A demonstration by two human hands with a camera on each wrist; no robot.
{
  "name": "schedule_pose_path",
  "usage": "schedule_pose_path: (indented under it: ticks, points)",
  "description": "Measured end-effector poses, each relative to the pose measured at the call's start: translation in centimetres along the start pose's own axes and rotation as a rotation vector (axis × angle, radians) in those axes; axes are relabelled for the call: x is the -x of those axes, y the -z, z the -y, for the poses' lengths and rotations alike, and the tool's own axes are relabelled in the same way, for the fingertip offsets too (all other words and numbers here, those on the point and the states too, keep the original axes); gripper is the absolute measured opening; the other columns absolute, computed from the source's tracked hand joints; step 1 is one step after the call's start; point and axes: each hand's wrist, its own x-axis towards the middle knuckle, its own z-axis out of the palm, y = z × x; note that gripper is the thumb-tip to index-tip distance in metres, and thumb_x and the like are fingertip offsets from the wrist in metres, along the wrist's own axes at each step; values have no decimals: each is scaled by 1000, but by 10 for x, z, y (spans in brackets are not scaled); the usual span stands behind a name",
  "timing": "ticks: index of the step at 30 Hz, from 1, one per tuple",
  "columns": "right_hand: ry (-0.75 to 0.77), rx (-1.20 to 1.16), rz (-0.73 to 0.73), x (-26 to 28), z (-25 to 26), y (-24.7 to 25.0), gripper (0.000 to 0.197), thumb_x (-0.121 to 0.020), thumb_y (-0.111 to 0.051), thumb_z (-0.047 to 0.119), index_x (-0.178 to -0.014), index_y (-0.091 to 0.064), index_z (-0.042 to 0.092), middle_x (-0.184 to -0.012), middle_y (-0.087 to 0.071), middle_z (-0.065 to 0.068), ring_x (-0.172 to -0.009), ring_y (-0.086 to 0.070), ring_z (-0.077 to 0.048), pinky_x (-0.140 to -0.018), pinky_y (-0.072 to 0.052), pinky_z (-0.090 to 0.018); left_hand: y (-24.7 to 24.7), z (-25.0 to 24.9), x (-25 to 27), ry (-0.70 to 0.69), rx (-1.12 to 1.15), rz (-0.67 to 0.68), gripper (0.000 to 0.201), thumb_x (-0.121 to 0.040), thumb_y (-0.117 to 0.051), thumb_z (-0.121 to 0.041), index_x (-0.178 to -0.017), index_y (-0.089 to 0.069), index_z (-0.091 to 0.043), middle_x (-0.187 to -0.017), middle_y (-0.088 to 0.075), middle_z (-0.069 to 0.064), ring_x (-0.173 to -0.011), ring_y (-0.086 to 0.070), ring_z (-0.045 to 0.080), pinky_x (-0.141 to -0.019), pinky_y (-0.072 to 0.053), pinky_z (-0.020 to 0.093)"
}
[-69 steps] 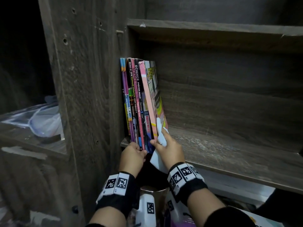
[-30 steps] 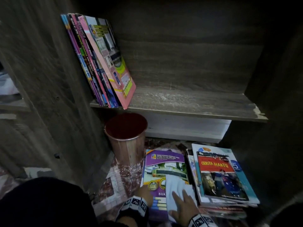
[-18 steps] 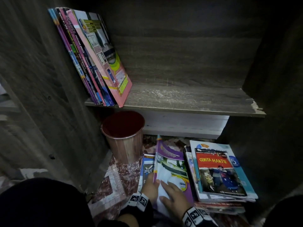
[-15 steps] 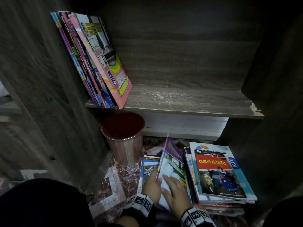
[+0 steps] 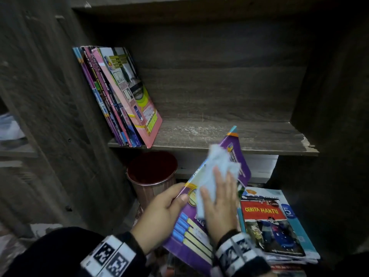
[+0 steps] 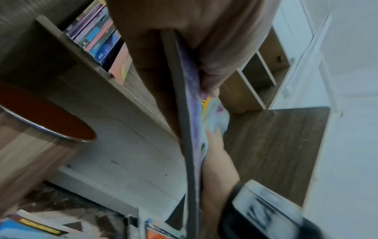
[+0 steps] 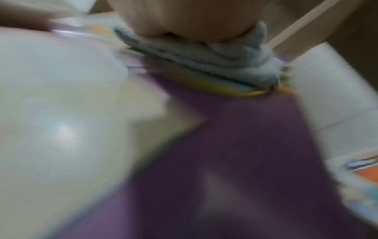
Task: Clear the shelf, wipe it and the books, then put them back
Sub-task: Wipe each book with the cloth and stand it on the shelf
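Below the shelf's [image 5: 235,144] front edge, left hand [image 5: 159,214] grips the purple book's [image 5: 189,236] left edge — right hand [image 5: 219,206] presses cloth [image 5: 215,168] flat on its cover.

"CERITA HANTU" is printed in yellow on a red band across the cover of the top book [image 5: 273,222] of the floor pile, with a white "5" beside it. Lettering on the spines of the shelved books [image 5: 117,96] is too blurred to be read.

Purple book [image 5: 201,222] tilted, pale cloth [image 5: 214,172] on cover.
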Motion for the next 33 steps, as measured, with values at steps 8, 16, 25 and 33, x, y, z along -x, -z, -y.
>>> schedule_pose_path:
  ticks: [8,16,25,33]
  points:
    - [250,334,261,-20,17,40,51,-80,6,77,-125,29,68,-145,38,21,-139,31,-7,-114,10,-34,-15,-2,-8,56,307,-29,33,-86,-56,-27,-118,-63,-24,-111,-72,4,-104,-67,29,-91,-52,42]
    - [-198,319,-87,-83,-31,79,58,-94,-28,58,-149,-22,39,-150,-31,-11,-131,-32,-37,-106,-25,-40,-24,-4,-6,56,446,19,34,-83,-55,-25,-116,-65,-21,-108,-72,13,-96,-70,31,-84,-57,42]
    - [394,320,67,-33,0,51,50,-98,-19,57,-146,-21,43,-148,-31,-8,-120,-34,-32,-104,-26,-41,-36,-3,-9,22,385,-6,32,-83,-55,-28,-109,-69,-39,-108,-73,3,-98,-69,23,-88,-55,38]
    - [-320,177,-166,-77,-32,77,56,-98,-27,48,-151,-17,32,-153,-29,-13,-137,-25,-36,-111,-19,-43,-45,-12,-4,-3,427,0,31,-84,-55,-31,-112,-67,-37,-107,-73,5,-98,-70,25,-86,-56,38]
